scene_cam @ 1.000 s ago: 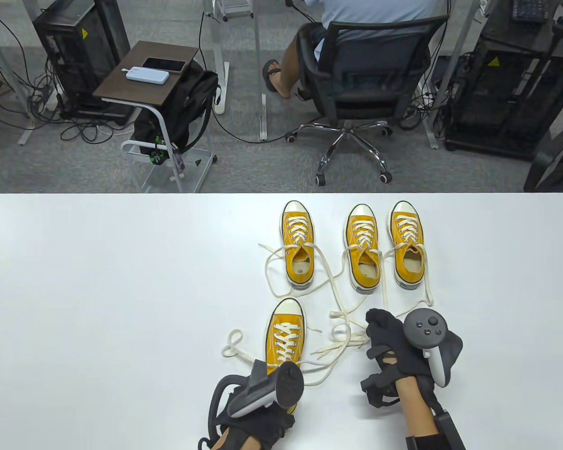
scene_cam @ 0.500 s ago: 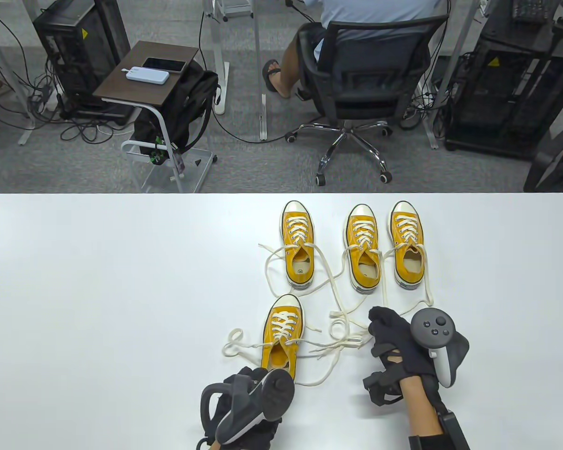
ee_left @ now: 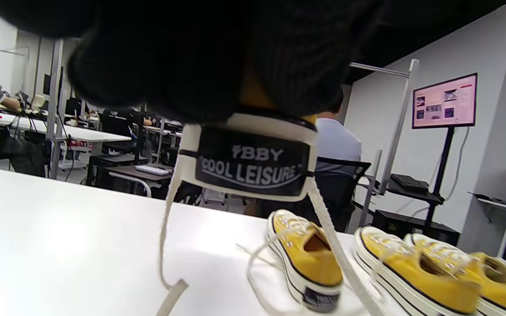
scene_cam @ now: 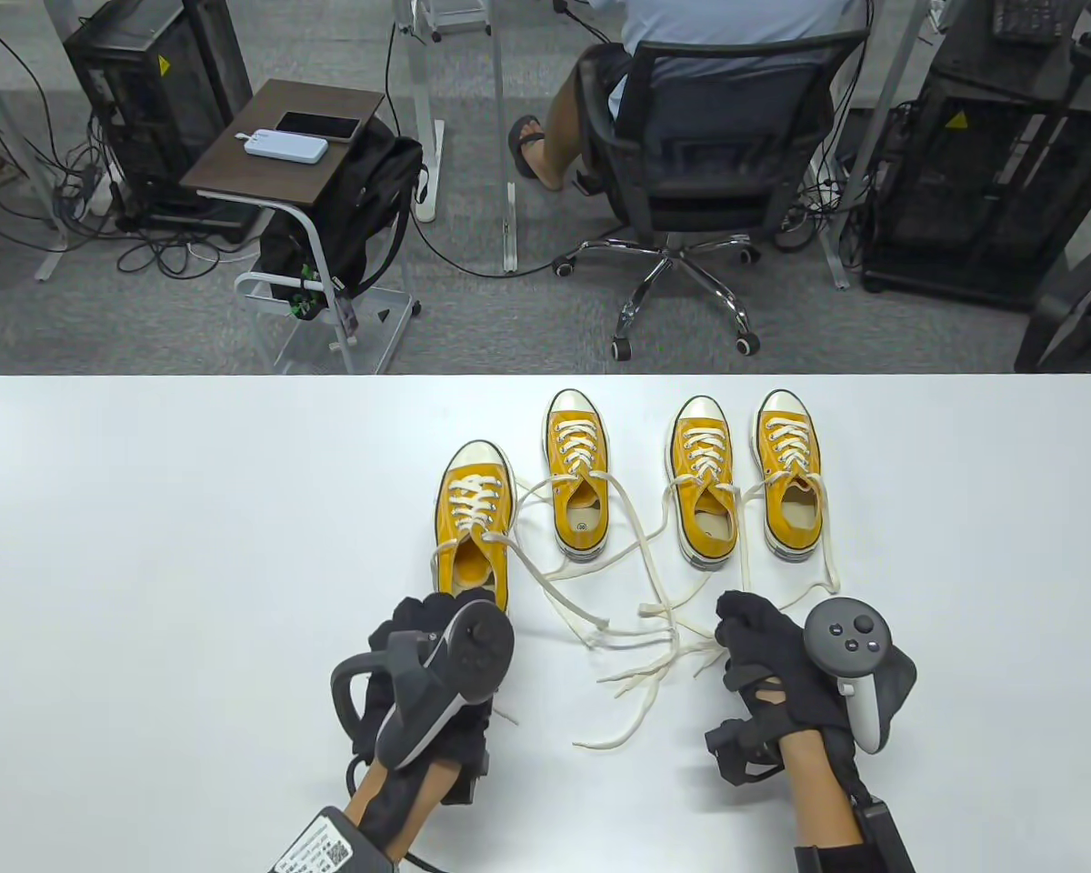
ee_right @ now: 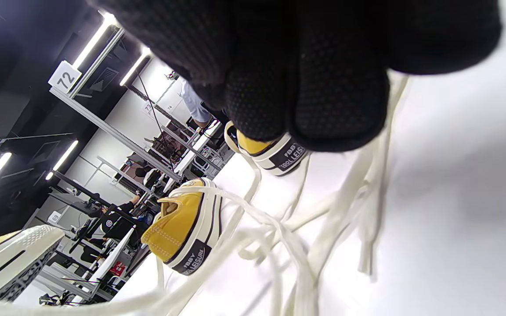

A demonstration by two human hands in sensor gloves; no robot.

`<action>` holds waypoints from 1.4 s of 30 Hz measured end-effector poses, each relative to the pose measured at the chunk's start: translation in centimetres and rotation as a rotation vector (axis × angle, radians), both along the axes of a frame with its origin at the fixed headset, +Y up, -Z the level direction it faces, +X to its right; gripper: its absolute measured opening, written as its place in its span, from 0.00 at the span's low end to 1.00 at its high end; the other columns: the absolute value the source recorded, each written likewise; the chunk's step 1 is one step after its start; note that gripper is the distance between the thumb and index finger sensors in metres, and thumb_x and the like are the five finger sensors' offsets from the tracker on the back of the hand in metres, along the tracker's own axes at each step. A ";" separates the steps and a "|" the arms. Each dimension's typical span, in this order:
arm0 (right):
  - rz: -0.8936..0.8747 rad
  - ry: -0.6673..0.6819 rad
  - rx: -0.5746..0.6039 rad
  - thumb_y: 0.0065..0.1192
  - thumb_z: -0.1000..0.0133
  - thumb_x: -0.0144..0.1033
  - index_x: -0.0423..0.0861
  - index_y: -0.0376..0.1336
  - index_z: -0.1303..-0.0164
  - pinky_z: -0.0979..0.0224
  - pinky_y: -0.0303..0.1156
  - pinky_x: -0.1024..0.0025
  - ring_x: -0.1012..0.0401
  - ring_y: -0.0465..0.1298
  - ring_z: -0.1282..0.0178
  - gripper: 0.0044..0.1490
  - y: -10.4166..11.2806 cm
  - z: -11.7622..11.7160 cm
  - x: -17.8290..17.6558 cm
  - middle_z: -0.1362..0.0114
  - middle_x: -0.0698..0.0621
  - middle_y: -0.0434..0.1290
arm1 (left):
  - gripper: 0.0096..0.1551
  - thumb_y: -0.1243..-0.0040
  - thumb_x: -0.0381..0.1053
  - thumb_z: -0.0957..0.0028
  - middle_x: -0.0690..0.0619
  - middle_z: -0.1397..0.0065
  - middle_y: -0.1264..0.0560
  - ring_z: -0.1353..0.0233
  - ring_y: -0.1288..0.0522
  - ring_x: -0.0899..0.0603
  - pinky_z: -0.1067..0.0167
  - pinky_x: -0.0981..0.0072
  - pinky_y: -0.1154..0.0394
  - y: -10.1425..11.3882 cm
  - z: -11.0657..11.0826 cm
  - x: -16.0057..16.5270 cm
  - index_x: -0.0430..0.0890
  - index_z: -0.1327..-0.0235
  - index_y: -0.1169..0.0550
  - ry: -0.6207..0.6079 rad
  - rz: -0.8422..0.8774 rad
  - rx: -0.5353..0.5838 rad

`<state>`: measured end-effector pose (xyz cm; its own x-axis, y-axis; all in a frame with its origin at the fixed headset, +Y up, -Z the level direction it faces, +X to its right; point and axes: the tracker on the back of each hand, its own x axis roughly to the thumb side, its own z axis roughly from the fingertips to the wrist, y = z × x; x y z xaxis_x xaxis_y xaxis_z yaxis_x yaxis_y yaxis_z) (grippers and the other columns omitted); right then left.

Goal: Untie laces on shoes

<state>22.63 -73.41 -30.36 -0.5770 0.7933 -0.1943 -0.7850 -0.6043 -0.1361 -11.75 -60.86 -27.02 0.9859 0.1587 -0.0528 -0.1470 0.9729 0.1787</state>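
White table [scene_cam: 191,546] held four yellow shoes; the leftmost shoe [scene_cam: 473,523] lay lengthwise, toe away, its heel gripped by left hand [scene_cam: 427,673], directly ahead of that hand. Loose laces [scene_cam: 636,627] sprawled toward right hand [scene_cam: 773,664], fingers curled at their ends; pinch unclear. Heel label [ee_left: 253,169]: "COOL LEISURE".

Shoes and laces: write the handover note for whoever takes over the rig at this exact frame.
Left hand grips the heel of the leftmost shoe, at the left end of the row. Right hand rests closed on loose lace ends; whether it pinches one is unclear. The other three shoes stand alongside. All four look untied, laces trailing. Left: confirm no knot remains.
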 end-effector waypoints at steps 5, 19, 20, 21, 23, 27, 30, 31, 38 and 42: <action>-0.015 -0.001 -0.002 0.66 0.46 0.32 0.43 0.70 0.37 0.53 0.75 0.46 0.45 0.83 0.57 0.26 0.0 -0.1 0.2 0.41 0.38 0.80 | 0.22 0.37 0.55 0.51 0.46 0.50 0.15 0.48 0.19 0.36 0.54 0.50 0.22 -0.1 -4.1 0.0 0.56 0.45 0.14 0.054 -0.026 0.008; -0.037 -0.013 -0.003 0.66 0.46 0.32 0.43 0.70 0.37 0.53 0.75 0.46 0.45 0.83 0.57 0.26 0.0 -0.2 0.8 0.41 0.38 0.80 | 0.22 0.37 0.55 0.52 0.47 0.49 0.15 0.47 0.18 0.37 0.53 0.51 0.21 -6.3 -13.8 0.8 0.58 0.46 0.14 0.174 -0.028 -0.062; -0.038 -0.014 -0.003 0.66 0.46 0.32 0.43 0.70 0.37 0.52 0.75 0.46 0.45 0.83 0.57 0.26 0.1 -0.1 0.8 0.41 0.38 0.80 | 0.21 0.36 0.55 0.52 0.47 0.49 0.15 0.47 0.19 0.37 0.53 0.51 0.21 -6.8 -14.3 0.8 0.58 0.46 0.14 0.181 -0.032 -0.069; -0.041 -0.017 -0.002 0.66 0.46 0.32 0.43 0.70 0.37 0.52 0.75 0.46 0.45 0.83 0.57 0.26 0.1 -0.1 0.8 0.41 0.38 0.80 | 0.22 0.37 0.56 0.53 0.48 0.49 0.15 0.46 0.18 0.37 0.52 0.51 0.21 -7.3 -14.7 0.8 0.58 0.46 0.14 0.193 -0.053 -0.072; -0.041 -0.020 0.000 0.66 0.46 0.32 0.43 0.70 0.37 0.52 0.75 0.46 0.45 0.83 0.57 0.26 0.2 -0.2 1.0 0.41 0.38 0.80 | 0.21 0.36 0.55 0.53 0.48 0.49 0.15 0.46 0.18 0.37 0.52 0.51 0.21 -8.4 -15.5 0.8 0.58 0.47 0.14 0.201 -0.069 -0.079; -0.048 -0.028 0.002 0.66 0.46 0.32 0.43 0.70 0.37 0.52 0.75 0.46 0.45 0.83 0.57 0.26 0.3 -0.2 1.1 0.41 0.38 0.80 | 0.21 0.36 0.56 0.53 0.48 0.49 0.14 0.47 0.18 0.38 0.53 0.52 0.20 -10.4 -16.0 0.4 0.59 0.47 0.14 0.209 -0.041 -0.075; -0.052 -0.029 0.000 0.66 0.46 0.32 0.43 0.70 0.37 0.52 0.75 0.46 0.45 0.83 0.57 0.26 0.2 -0.2 1.2 0.41 0.38 0.80 | 0.21 0.37 0.56 0.53 0.49 0.49 0.14 0.46 0.18 0.39 0.53 0.53 0.19 -12.0 -15.8 0.1 0.60 0.47 0.14 0.209 -0.073 -0.105; -0.054 -0.028 -0.001 0.66 0.46 0.32 0.43 0.70 0.37 0.52 0.75 0.46 0.45 0.83 0.57 0.26 0.3 -0.2 1.2 0.41 0.38 0.80 | 0.21 0.37 0.57 0.53 0.50 0.49 0.14 0.46 0.17 0.39 0.53 0.54 0.19 -12.5 -15.6 -0.1 0.61 0.47 0.15 0.209 -0.072 -0.085; -0.049 0.001 0.000 0.66 0.46 0.33 0.43 0.70 0.37 0.51 0.75 0.46 0.45 0.83 0.56 0.26 0.2 -0.2 0.6 0.41 0.38 0.80 | 0.26 0.37 0.57 0.53 0.49 0.47 0.14 0.46 0.17 0.38 0.53 0.52 0.19 -14.7 -14.5 -0.1 0.60 0.39 0.18 0.177 -0.086 -0.095; -0.040 0.018 0.004 0.66 0.46 0.35 0.44 0.70 0.38 0.51 0.75 0.45 0.44 0.83 0.56 0.26 0.1 -0.2 0.2 0.41 0.38 0.80 | 0.40 0.40 0.67 0.53 0.49 0.36 0.18 0.42 0.19 0.37 0.51 0.49 0.22 -13.1 -13.4 -0.3 0.61 0.23 0.29 0.201 -0.058 -0.162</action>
<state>22.83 -73.34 -30.58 -0.5479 0.8169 -0.1805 -0.8112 -0.5715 -0.1242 -12.09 -73.99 -40.44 0.9602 0.0763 -0.2687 -0.0679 0.9969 0.0403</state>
